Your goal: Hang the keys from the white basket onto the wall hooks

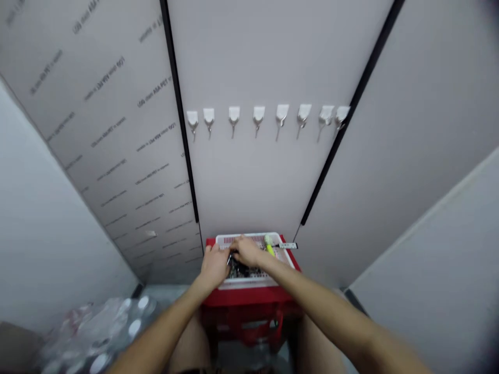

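A white plastic basket point(249, 283) with slotted sides holds a jumble of small items. My left hand point(215, 264) reaches over its left side, fingers curled by a dark object with a shiny metal edge point(230, 258). Close beside it, my right hand point(246, 251) is inside the basket with its fingers bent down, close to the same dark object. What each set of fingertips grips is too small and blurred to name. To the right of my right hand lies a yellow-green handle point(270, 250) with a pale, rounded head. A white strip with dark marks point(288, 245) sticks out over the right rim.
The basket rests on a red stool or small table point(253, 297) between my legs, against a white wall. Several adhesive hooks point(259, 115) hang in a row above. Plastic-wrapped bottles point(134, 327) stand on the floor at the left. White panels close in both sides.
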Tool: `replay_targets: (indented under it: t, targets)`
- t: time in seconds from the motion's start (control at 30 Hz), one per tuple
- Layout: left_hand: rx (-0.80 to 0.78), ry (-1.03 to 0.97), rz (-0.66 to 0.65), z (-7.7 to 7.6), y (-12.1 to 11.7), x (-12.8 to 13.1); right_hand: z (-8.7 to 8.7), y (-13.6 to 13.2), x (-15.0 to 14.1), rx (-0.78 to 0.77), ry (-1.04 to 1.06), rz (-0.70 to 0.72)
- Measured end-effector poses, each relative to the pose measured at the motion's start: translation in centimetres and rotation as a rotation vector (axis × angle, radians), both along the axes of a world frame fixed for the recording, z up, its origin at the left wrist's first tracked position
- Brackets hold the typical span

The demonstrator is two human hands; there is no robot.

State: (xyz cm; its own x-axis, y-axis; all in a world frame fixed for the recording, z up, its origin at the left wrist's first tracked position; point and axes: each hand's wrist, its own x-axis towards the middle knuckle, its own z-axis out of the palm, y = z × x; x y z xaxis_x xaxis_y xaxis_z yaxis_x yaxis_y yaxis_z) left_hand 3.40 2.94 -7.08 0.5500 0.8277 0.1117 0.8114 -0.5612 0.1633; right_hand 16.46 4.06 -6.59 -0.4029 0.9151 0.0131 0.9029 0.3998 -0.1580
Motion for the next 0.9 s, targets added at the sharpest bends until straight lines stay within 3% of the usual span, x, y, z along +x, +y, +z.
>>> replay_targets:
  t: [0.1,0.2,0.27,0.37,0.5,0.67,0.77,0.9]
  targets:
    - [-0.006,-0.015,-0.016,-0.2,0.0,0.4,-0.1,-0.4,-0.1,-0.01,0.001,-0.008]
    - [-0.031,-0.104,0.006,0.2,0.8,0.5,-0.1,-0.6,0.4,0.005,0.183,-0.033]
    - [-0.043,-0.199,0.032,1.3,1.4,0.6,0.3,-0.7,0.8,0.033,0.4,-0.065]
    - [-0.023,-0.31,0.0,4.7,1.9,1.3,1.9,-1.0,1.3,0.041,0.765,-0.163]
    - [0.041,-0.409,-0.114,10.6,1.7,3.6,5.1,-1.5,2.5,0.126,1.149,-0.196]
    - [0.155,-0.678,-0.243,16.6,1.1,7.7,10.6,-2.6,5.9,0.274,1.306,-0.193]
    - [0.114,-0.784,-0.332,18.3,1.1,10.7,14.5,-3.1,9.0,0.408,1.363,-0.288]
    - [-0.024,-0.808,-0.447,18.8,1.0,14.8,18.7,-2.9,13.6,0.584,1.414,-0.408]
